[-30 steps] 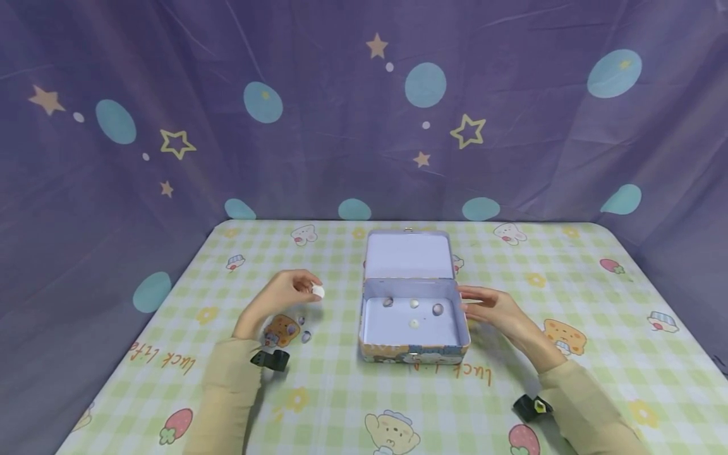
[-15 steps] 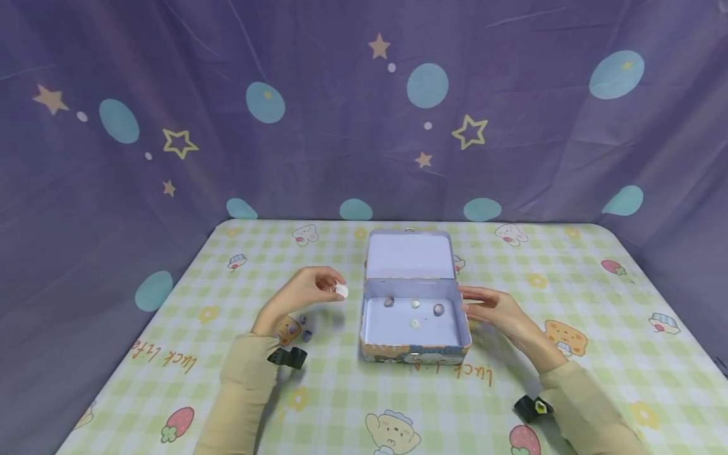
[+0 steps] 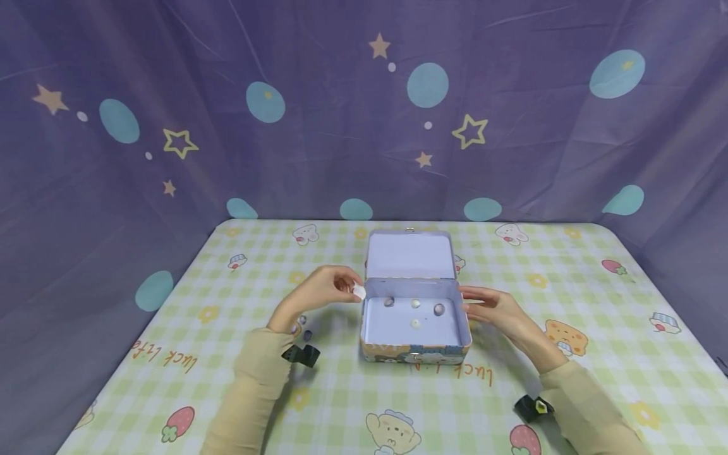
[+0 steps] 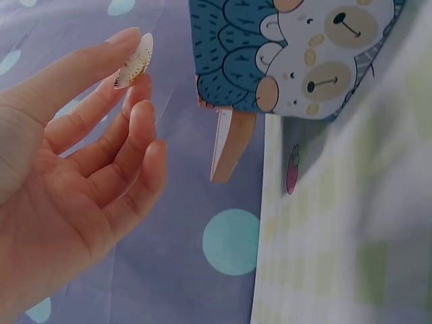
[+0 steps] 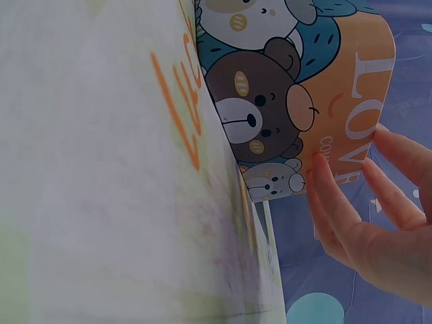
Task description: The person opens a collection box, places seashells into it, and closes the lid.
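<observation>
Between thumb and fingertips of my left hand (image 3: 324,289) is a small white seashell (image 3: 359,291), pinched at the tin box's left rim. In the left wrist view the seashell (image 4: 135,62) shows yellow-brown speckles. The tin box (image 3: 418,354) has its lid (image 3: 408,254) raised and a bear print on its outside. Several small shells (image 3: 438,309) lie apart on its white floor. Straight fingers of my right hand (image 3: 500,313) touch the box's right side, over orange print in the right wrist view.
Several more small shells (image 3: 308,335) lie on the tablecloth left of the box, partly hidden by the left wrist. Green-checked cloth (image 3: 335,404) covers the table. A purple curtain (image 3: 341,164) hangs behind it. Black wrist straps (image 3: 531,407) hang beneath the forearms.
My left hand has carried the white seashell rightward across the cloth to the tin box's left rim. The right hand keeps its place on the box's right side.
</observation>
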{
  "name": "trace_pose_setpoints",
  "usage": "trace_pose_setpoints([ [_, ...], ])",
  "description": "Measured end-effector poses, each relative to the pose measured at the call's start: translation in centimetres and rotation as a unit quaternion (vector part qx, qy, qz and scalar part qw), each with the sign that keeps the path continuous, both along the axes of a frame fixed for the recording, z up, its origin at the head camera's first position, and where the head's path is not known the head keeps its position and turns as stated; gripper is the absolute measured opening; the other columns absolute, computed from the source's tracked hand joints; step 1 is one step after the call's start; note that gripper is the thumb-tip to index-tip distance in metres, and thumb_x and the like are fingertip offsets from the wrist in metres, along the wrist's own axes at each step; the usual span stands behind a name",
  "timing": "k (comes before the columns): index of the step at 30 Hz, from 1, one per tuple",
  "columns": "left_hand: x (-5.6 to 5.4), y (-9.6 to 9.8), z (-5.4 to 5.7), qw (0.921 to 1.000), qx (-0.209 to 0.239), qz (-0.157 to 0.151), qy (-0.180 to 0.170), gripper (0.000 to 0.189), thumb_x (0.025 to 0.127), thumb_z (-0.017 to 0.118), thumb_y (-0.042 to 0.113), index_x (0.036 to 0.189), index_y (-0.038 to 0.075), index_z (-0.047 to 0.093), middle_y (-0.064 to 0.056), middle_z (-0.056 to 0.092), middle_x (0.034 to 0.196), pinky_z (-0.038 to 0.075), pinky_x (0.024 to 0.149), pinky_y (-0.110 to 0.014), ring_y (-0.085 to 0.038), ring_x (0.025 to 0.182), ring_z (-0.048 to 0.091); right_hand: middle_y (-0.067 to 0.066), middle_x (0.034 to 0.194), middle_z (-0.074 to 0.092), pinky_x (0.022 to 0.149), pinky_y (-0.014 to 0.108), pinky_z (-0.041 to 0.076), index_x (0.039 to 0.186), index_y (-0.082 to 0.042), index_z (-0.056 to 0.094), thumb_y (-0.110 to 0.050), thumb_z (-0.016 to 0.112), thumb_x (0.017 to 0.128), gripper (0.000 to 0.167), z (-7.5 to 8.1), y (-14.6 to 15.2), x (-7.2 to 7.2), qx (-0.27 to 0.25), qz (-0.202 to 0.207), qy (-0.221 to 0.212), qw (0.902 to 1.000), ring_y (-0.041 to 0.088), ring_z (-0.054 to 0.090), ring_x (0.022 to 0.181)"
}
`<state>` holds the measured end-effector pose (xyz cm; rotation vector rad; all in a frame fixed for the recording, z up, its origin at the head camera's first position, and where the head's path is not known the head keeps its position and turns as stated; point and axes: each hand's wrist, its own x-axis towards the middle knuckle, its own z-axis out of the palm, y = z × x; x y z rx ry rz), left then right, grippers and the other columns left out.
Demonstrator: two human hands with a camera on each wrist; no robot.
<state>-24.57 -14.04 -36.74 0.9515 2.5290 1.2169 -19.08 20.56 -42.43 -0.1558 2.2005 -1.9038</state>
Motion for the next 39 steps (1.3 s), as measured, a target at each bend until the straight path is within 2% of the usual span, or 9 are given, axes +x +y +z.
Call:
trace_pose_setpoints([
  [14,0.0,1.7,0.1,0.9991,-0.006,-0.038,-0.018,0.026,0.072,0.072,0.012,0.095,0.001,0.065,-0.001,0.060,0.076,0.047,0.063,-0.025,-0.013,0.068,0.054,0.025,0.128,0.041,0.083,0.030,0.047,0.129,0.004,0.041,-0.020,0.065,0.081,0.059,0.0,0.0,0.1,-0.004,0.001,0.001,1.0000,0.007,0.058,0.093],
  [25,-0.1,2.5,0.2,0.9977,-0.008,-0.067,-0.004,0.023,0.072,0.072,0.010,0.093,0.002,0.064,-0.003,0.061,0.076,0.047,0.063,-0.024,-0.010,0.068,0.053,0.025,0.128,0.041,0.083,0.029,0.047,0.130,0.003,0.040,-0.021,0.064,0.081,0.059,0.0,0.1,0.0,-0.003,0.005,-0.001,1.0000,0.009,0.057,0.095],
  [35,-0.1,2.9,0.1,0.9971,-0.027,-0.071,-0.002,0.024,0.078,0.067,0.010,0.101,0.002,0.063,-0.007,0.063,0.084,0.048,0.068,-0.025,-0.015,0.074,0.056,0.025,0.128,0.041,0.083,0.029,0.047,0.130,0.002,0.040,-0.021,0.064,0.081,0.059,0.1,0.1,0.0,0.000,0.004,-0.004,1.0000,0.010,0.058,0.095],
  [39,0.0,2.7,0.2,0.9971,-0.034,-0.068,0.004,0.027,0.080,0.064,0.011,0.106,0.004,0.062,-0.005,0.063,0.082,0.048,0.067,-0.024,-0.013,0.071,0.055,0.025,0.129,0.041,0.083,0.029,0.046,0.130,0.002,0.040,-0.022,0.064,0.081,0.059,0.1,0.1,0.0,0.000,0.004,-0.005,1.0000,0.009,0.057,0.095],
])
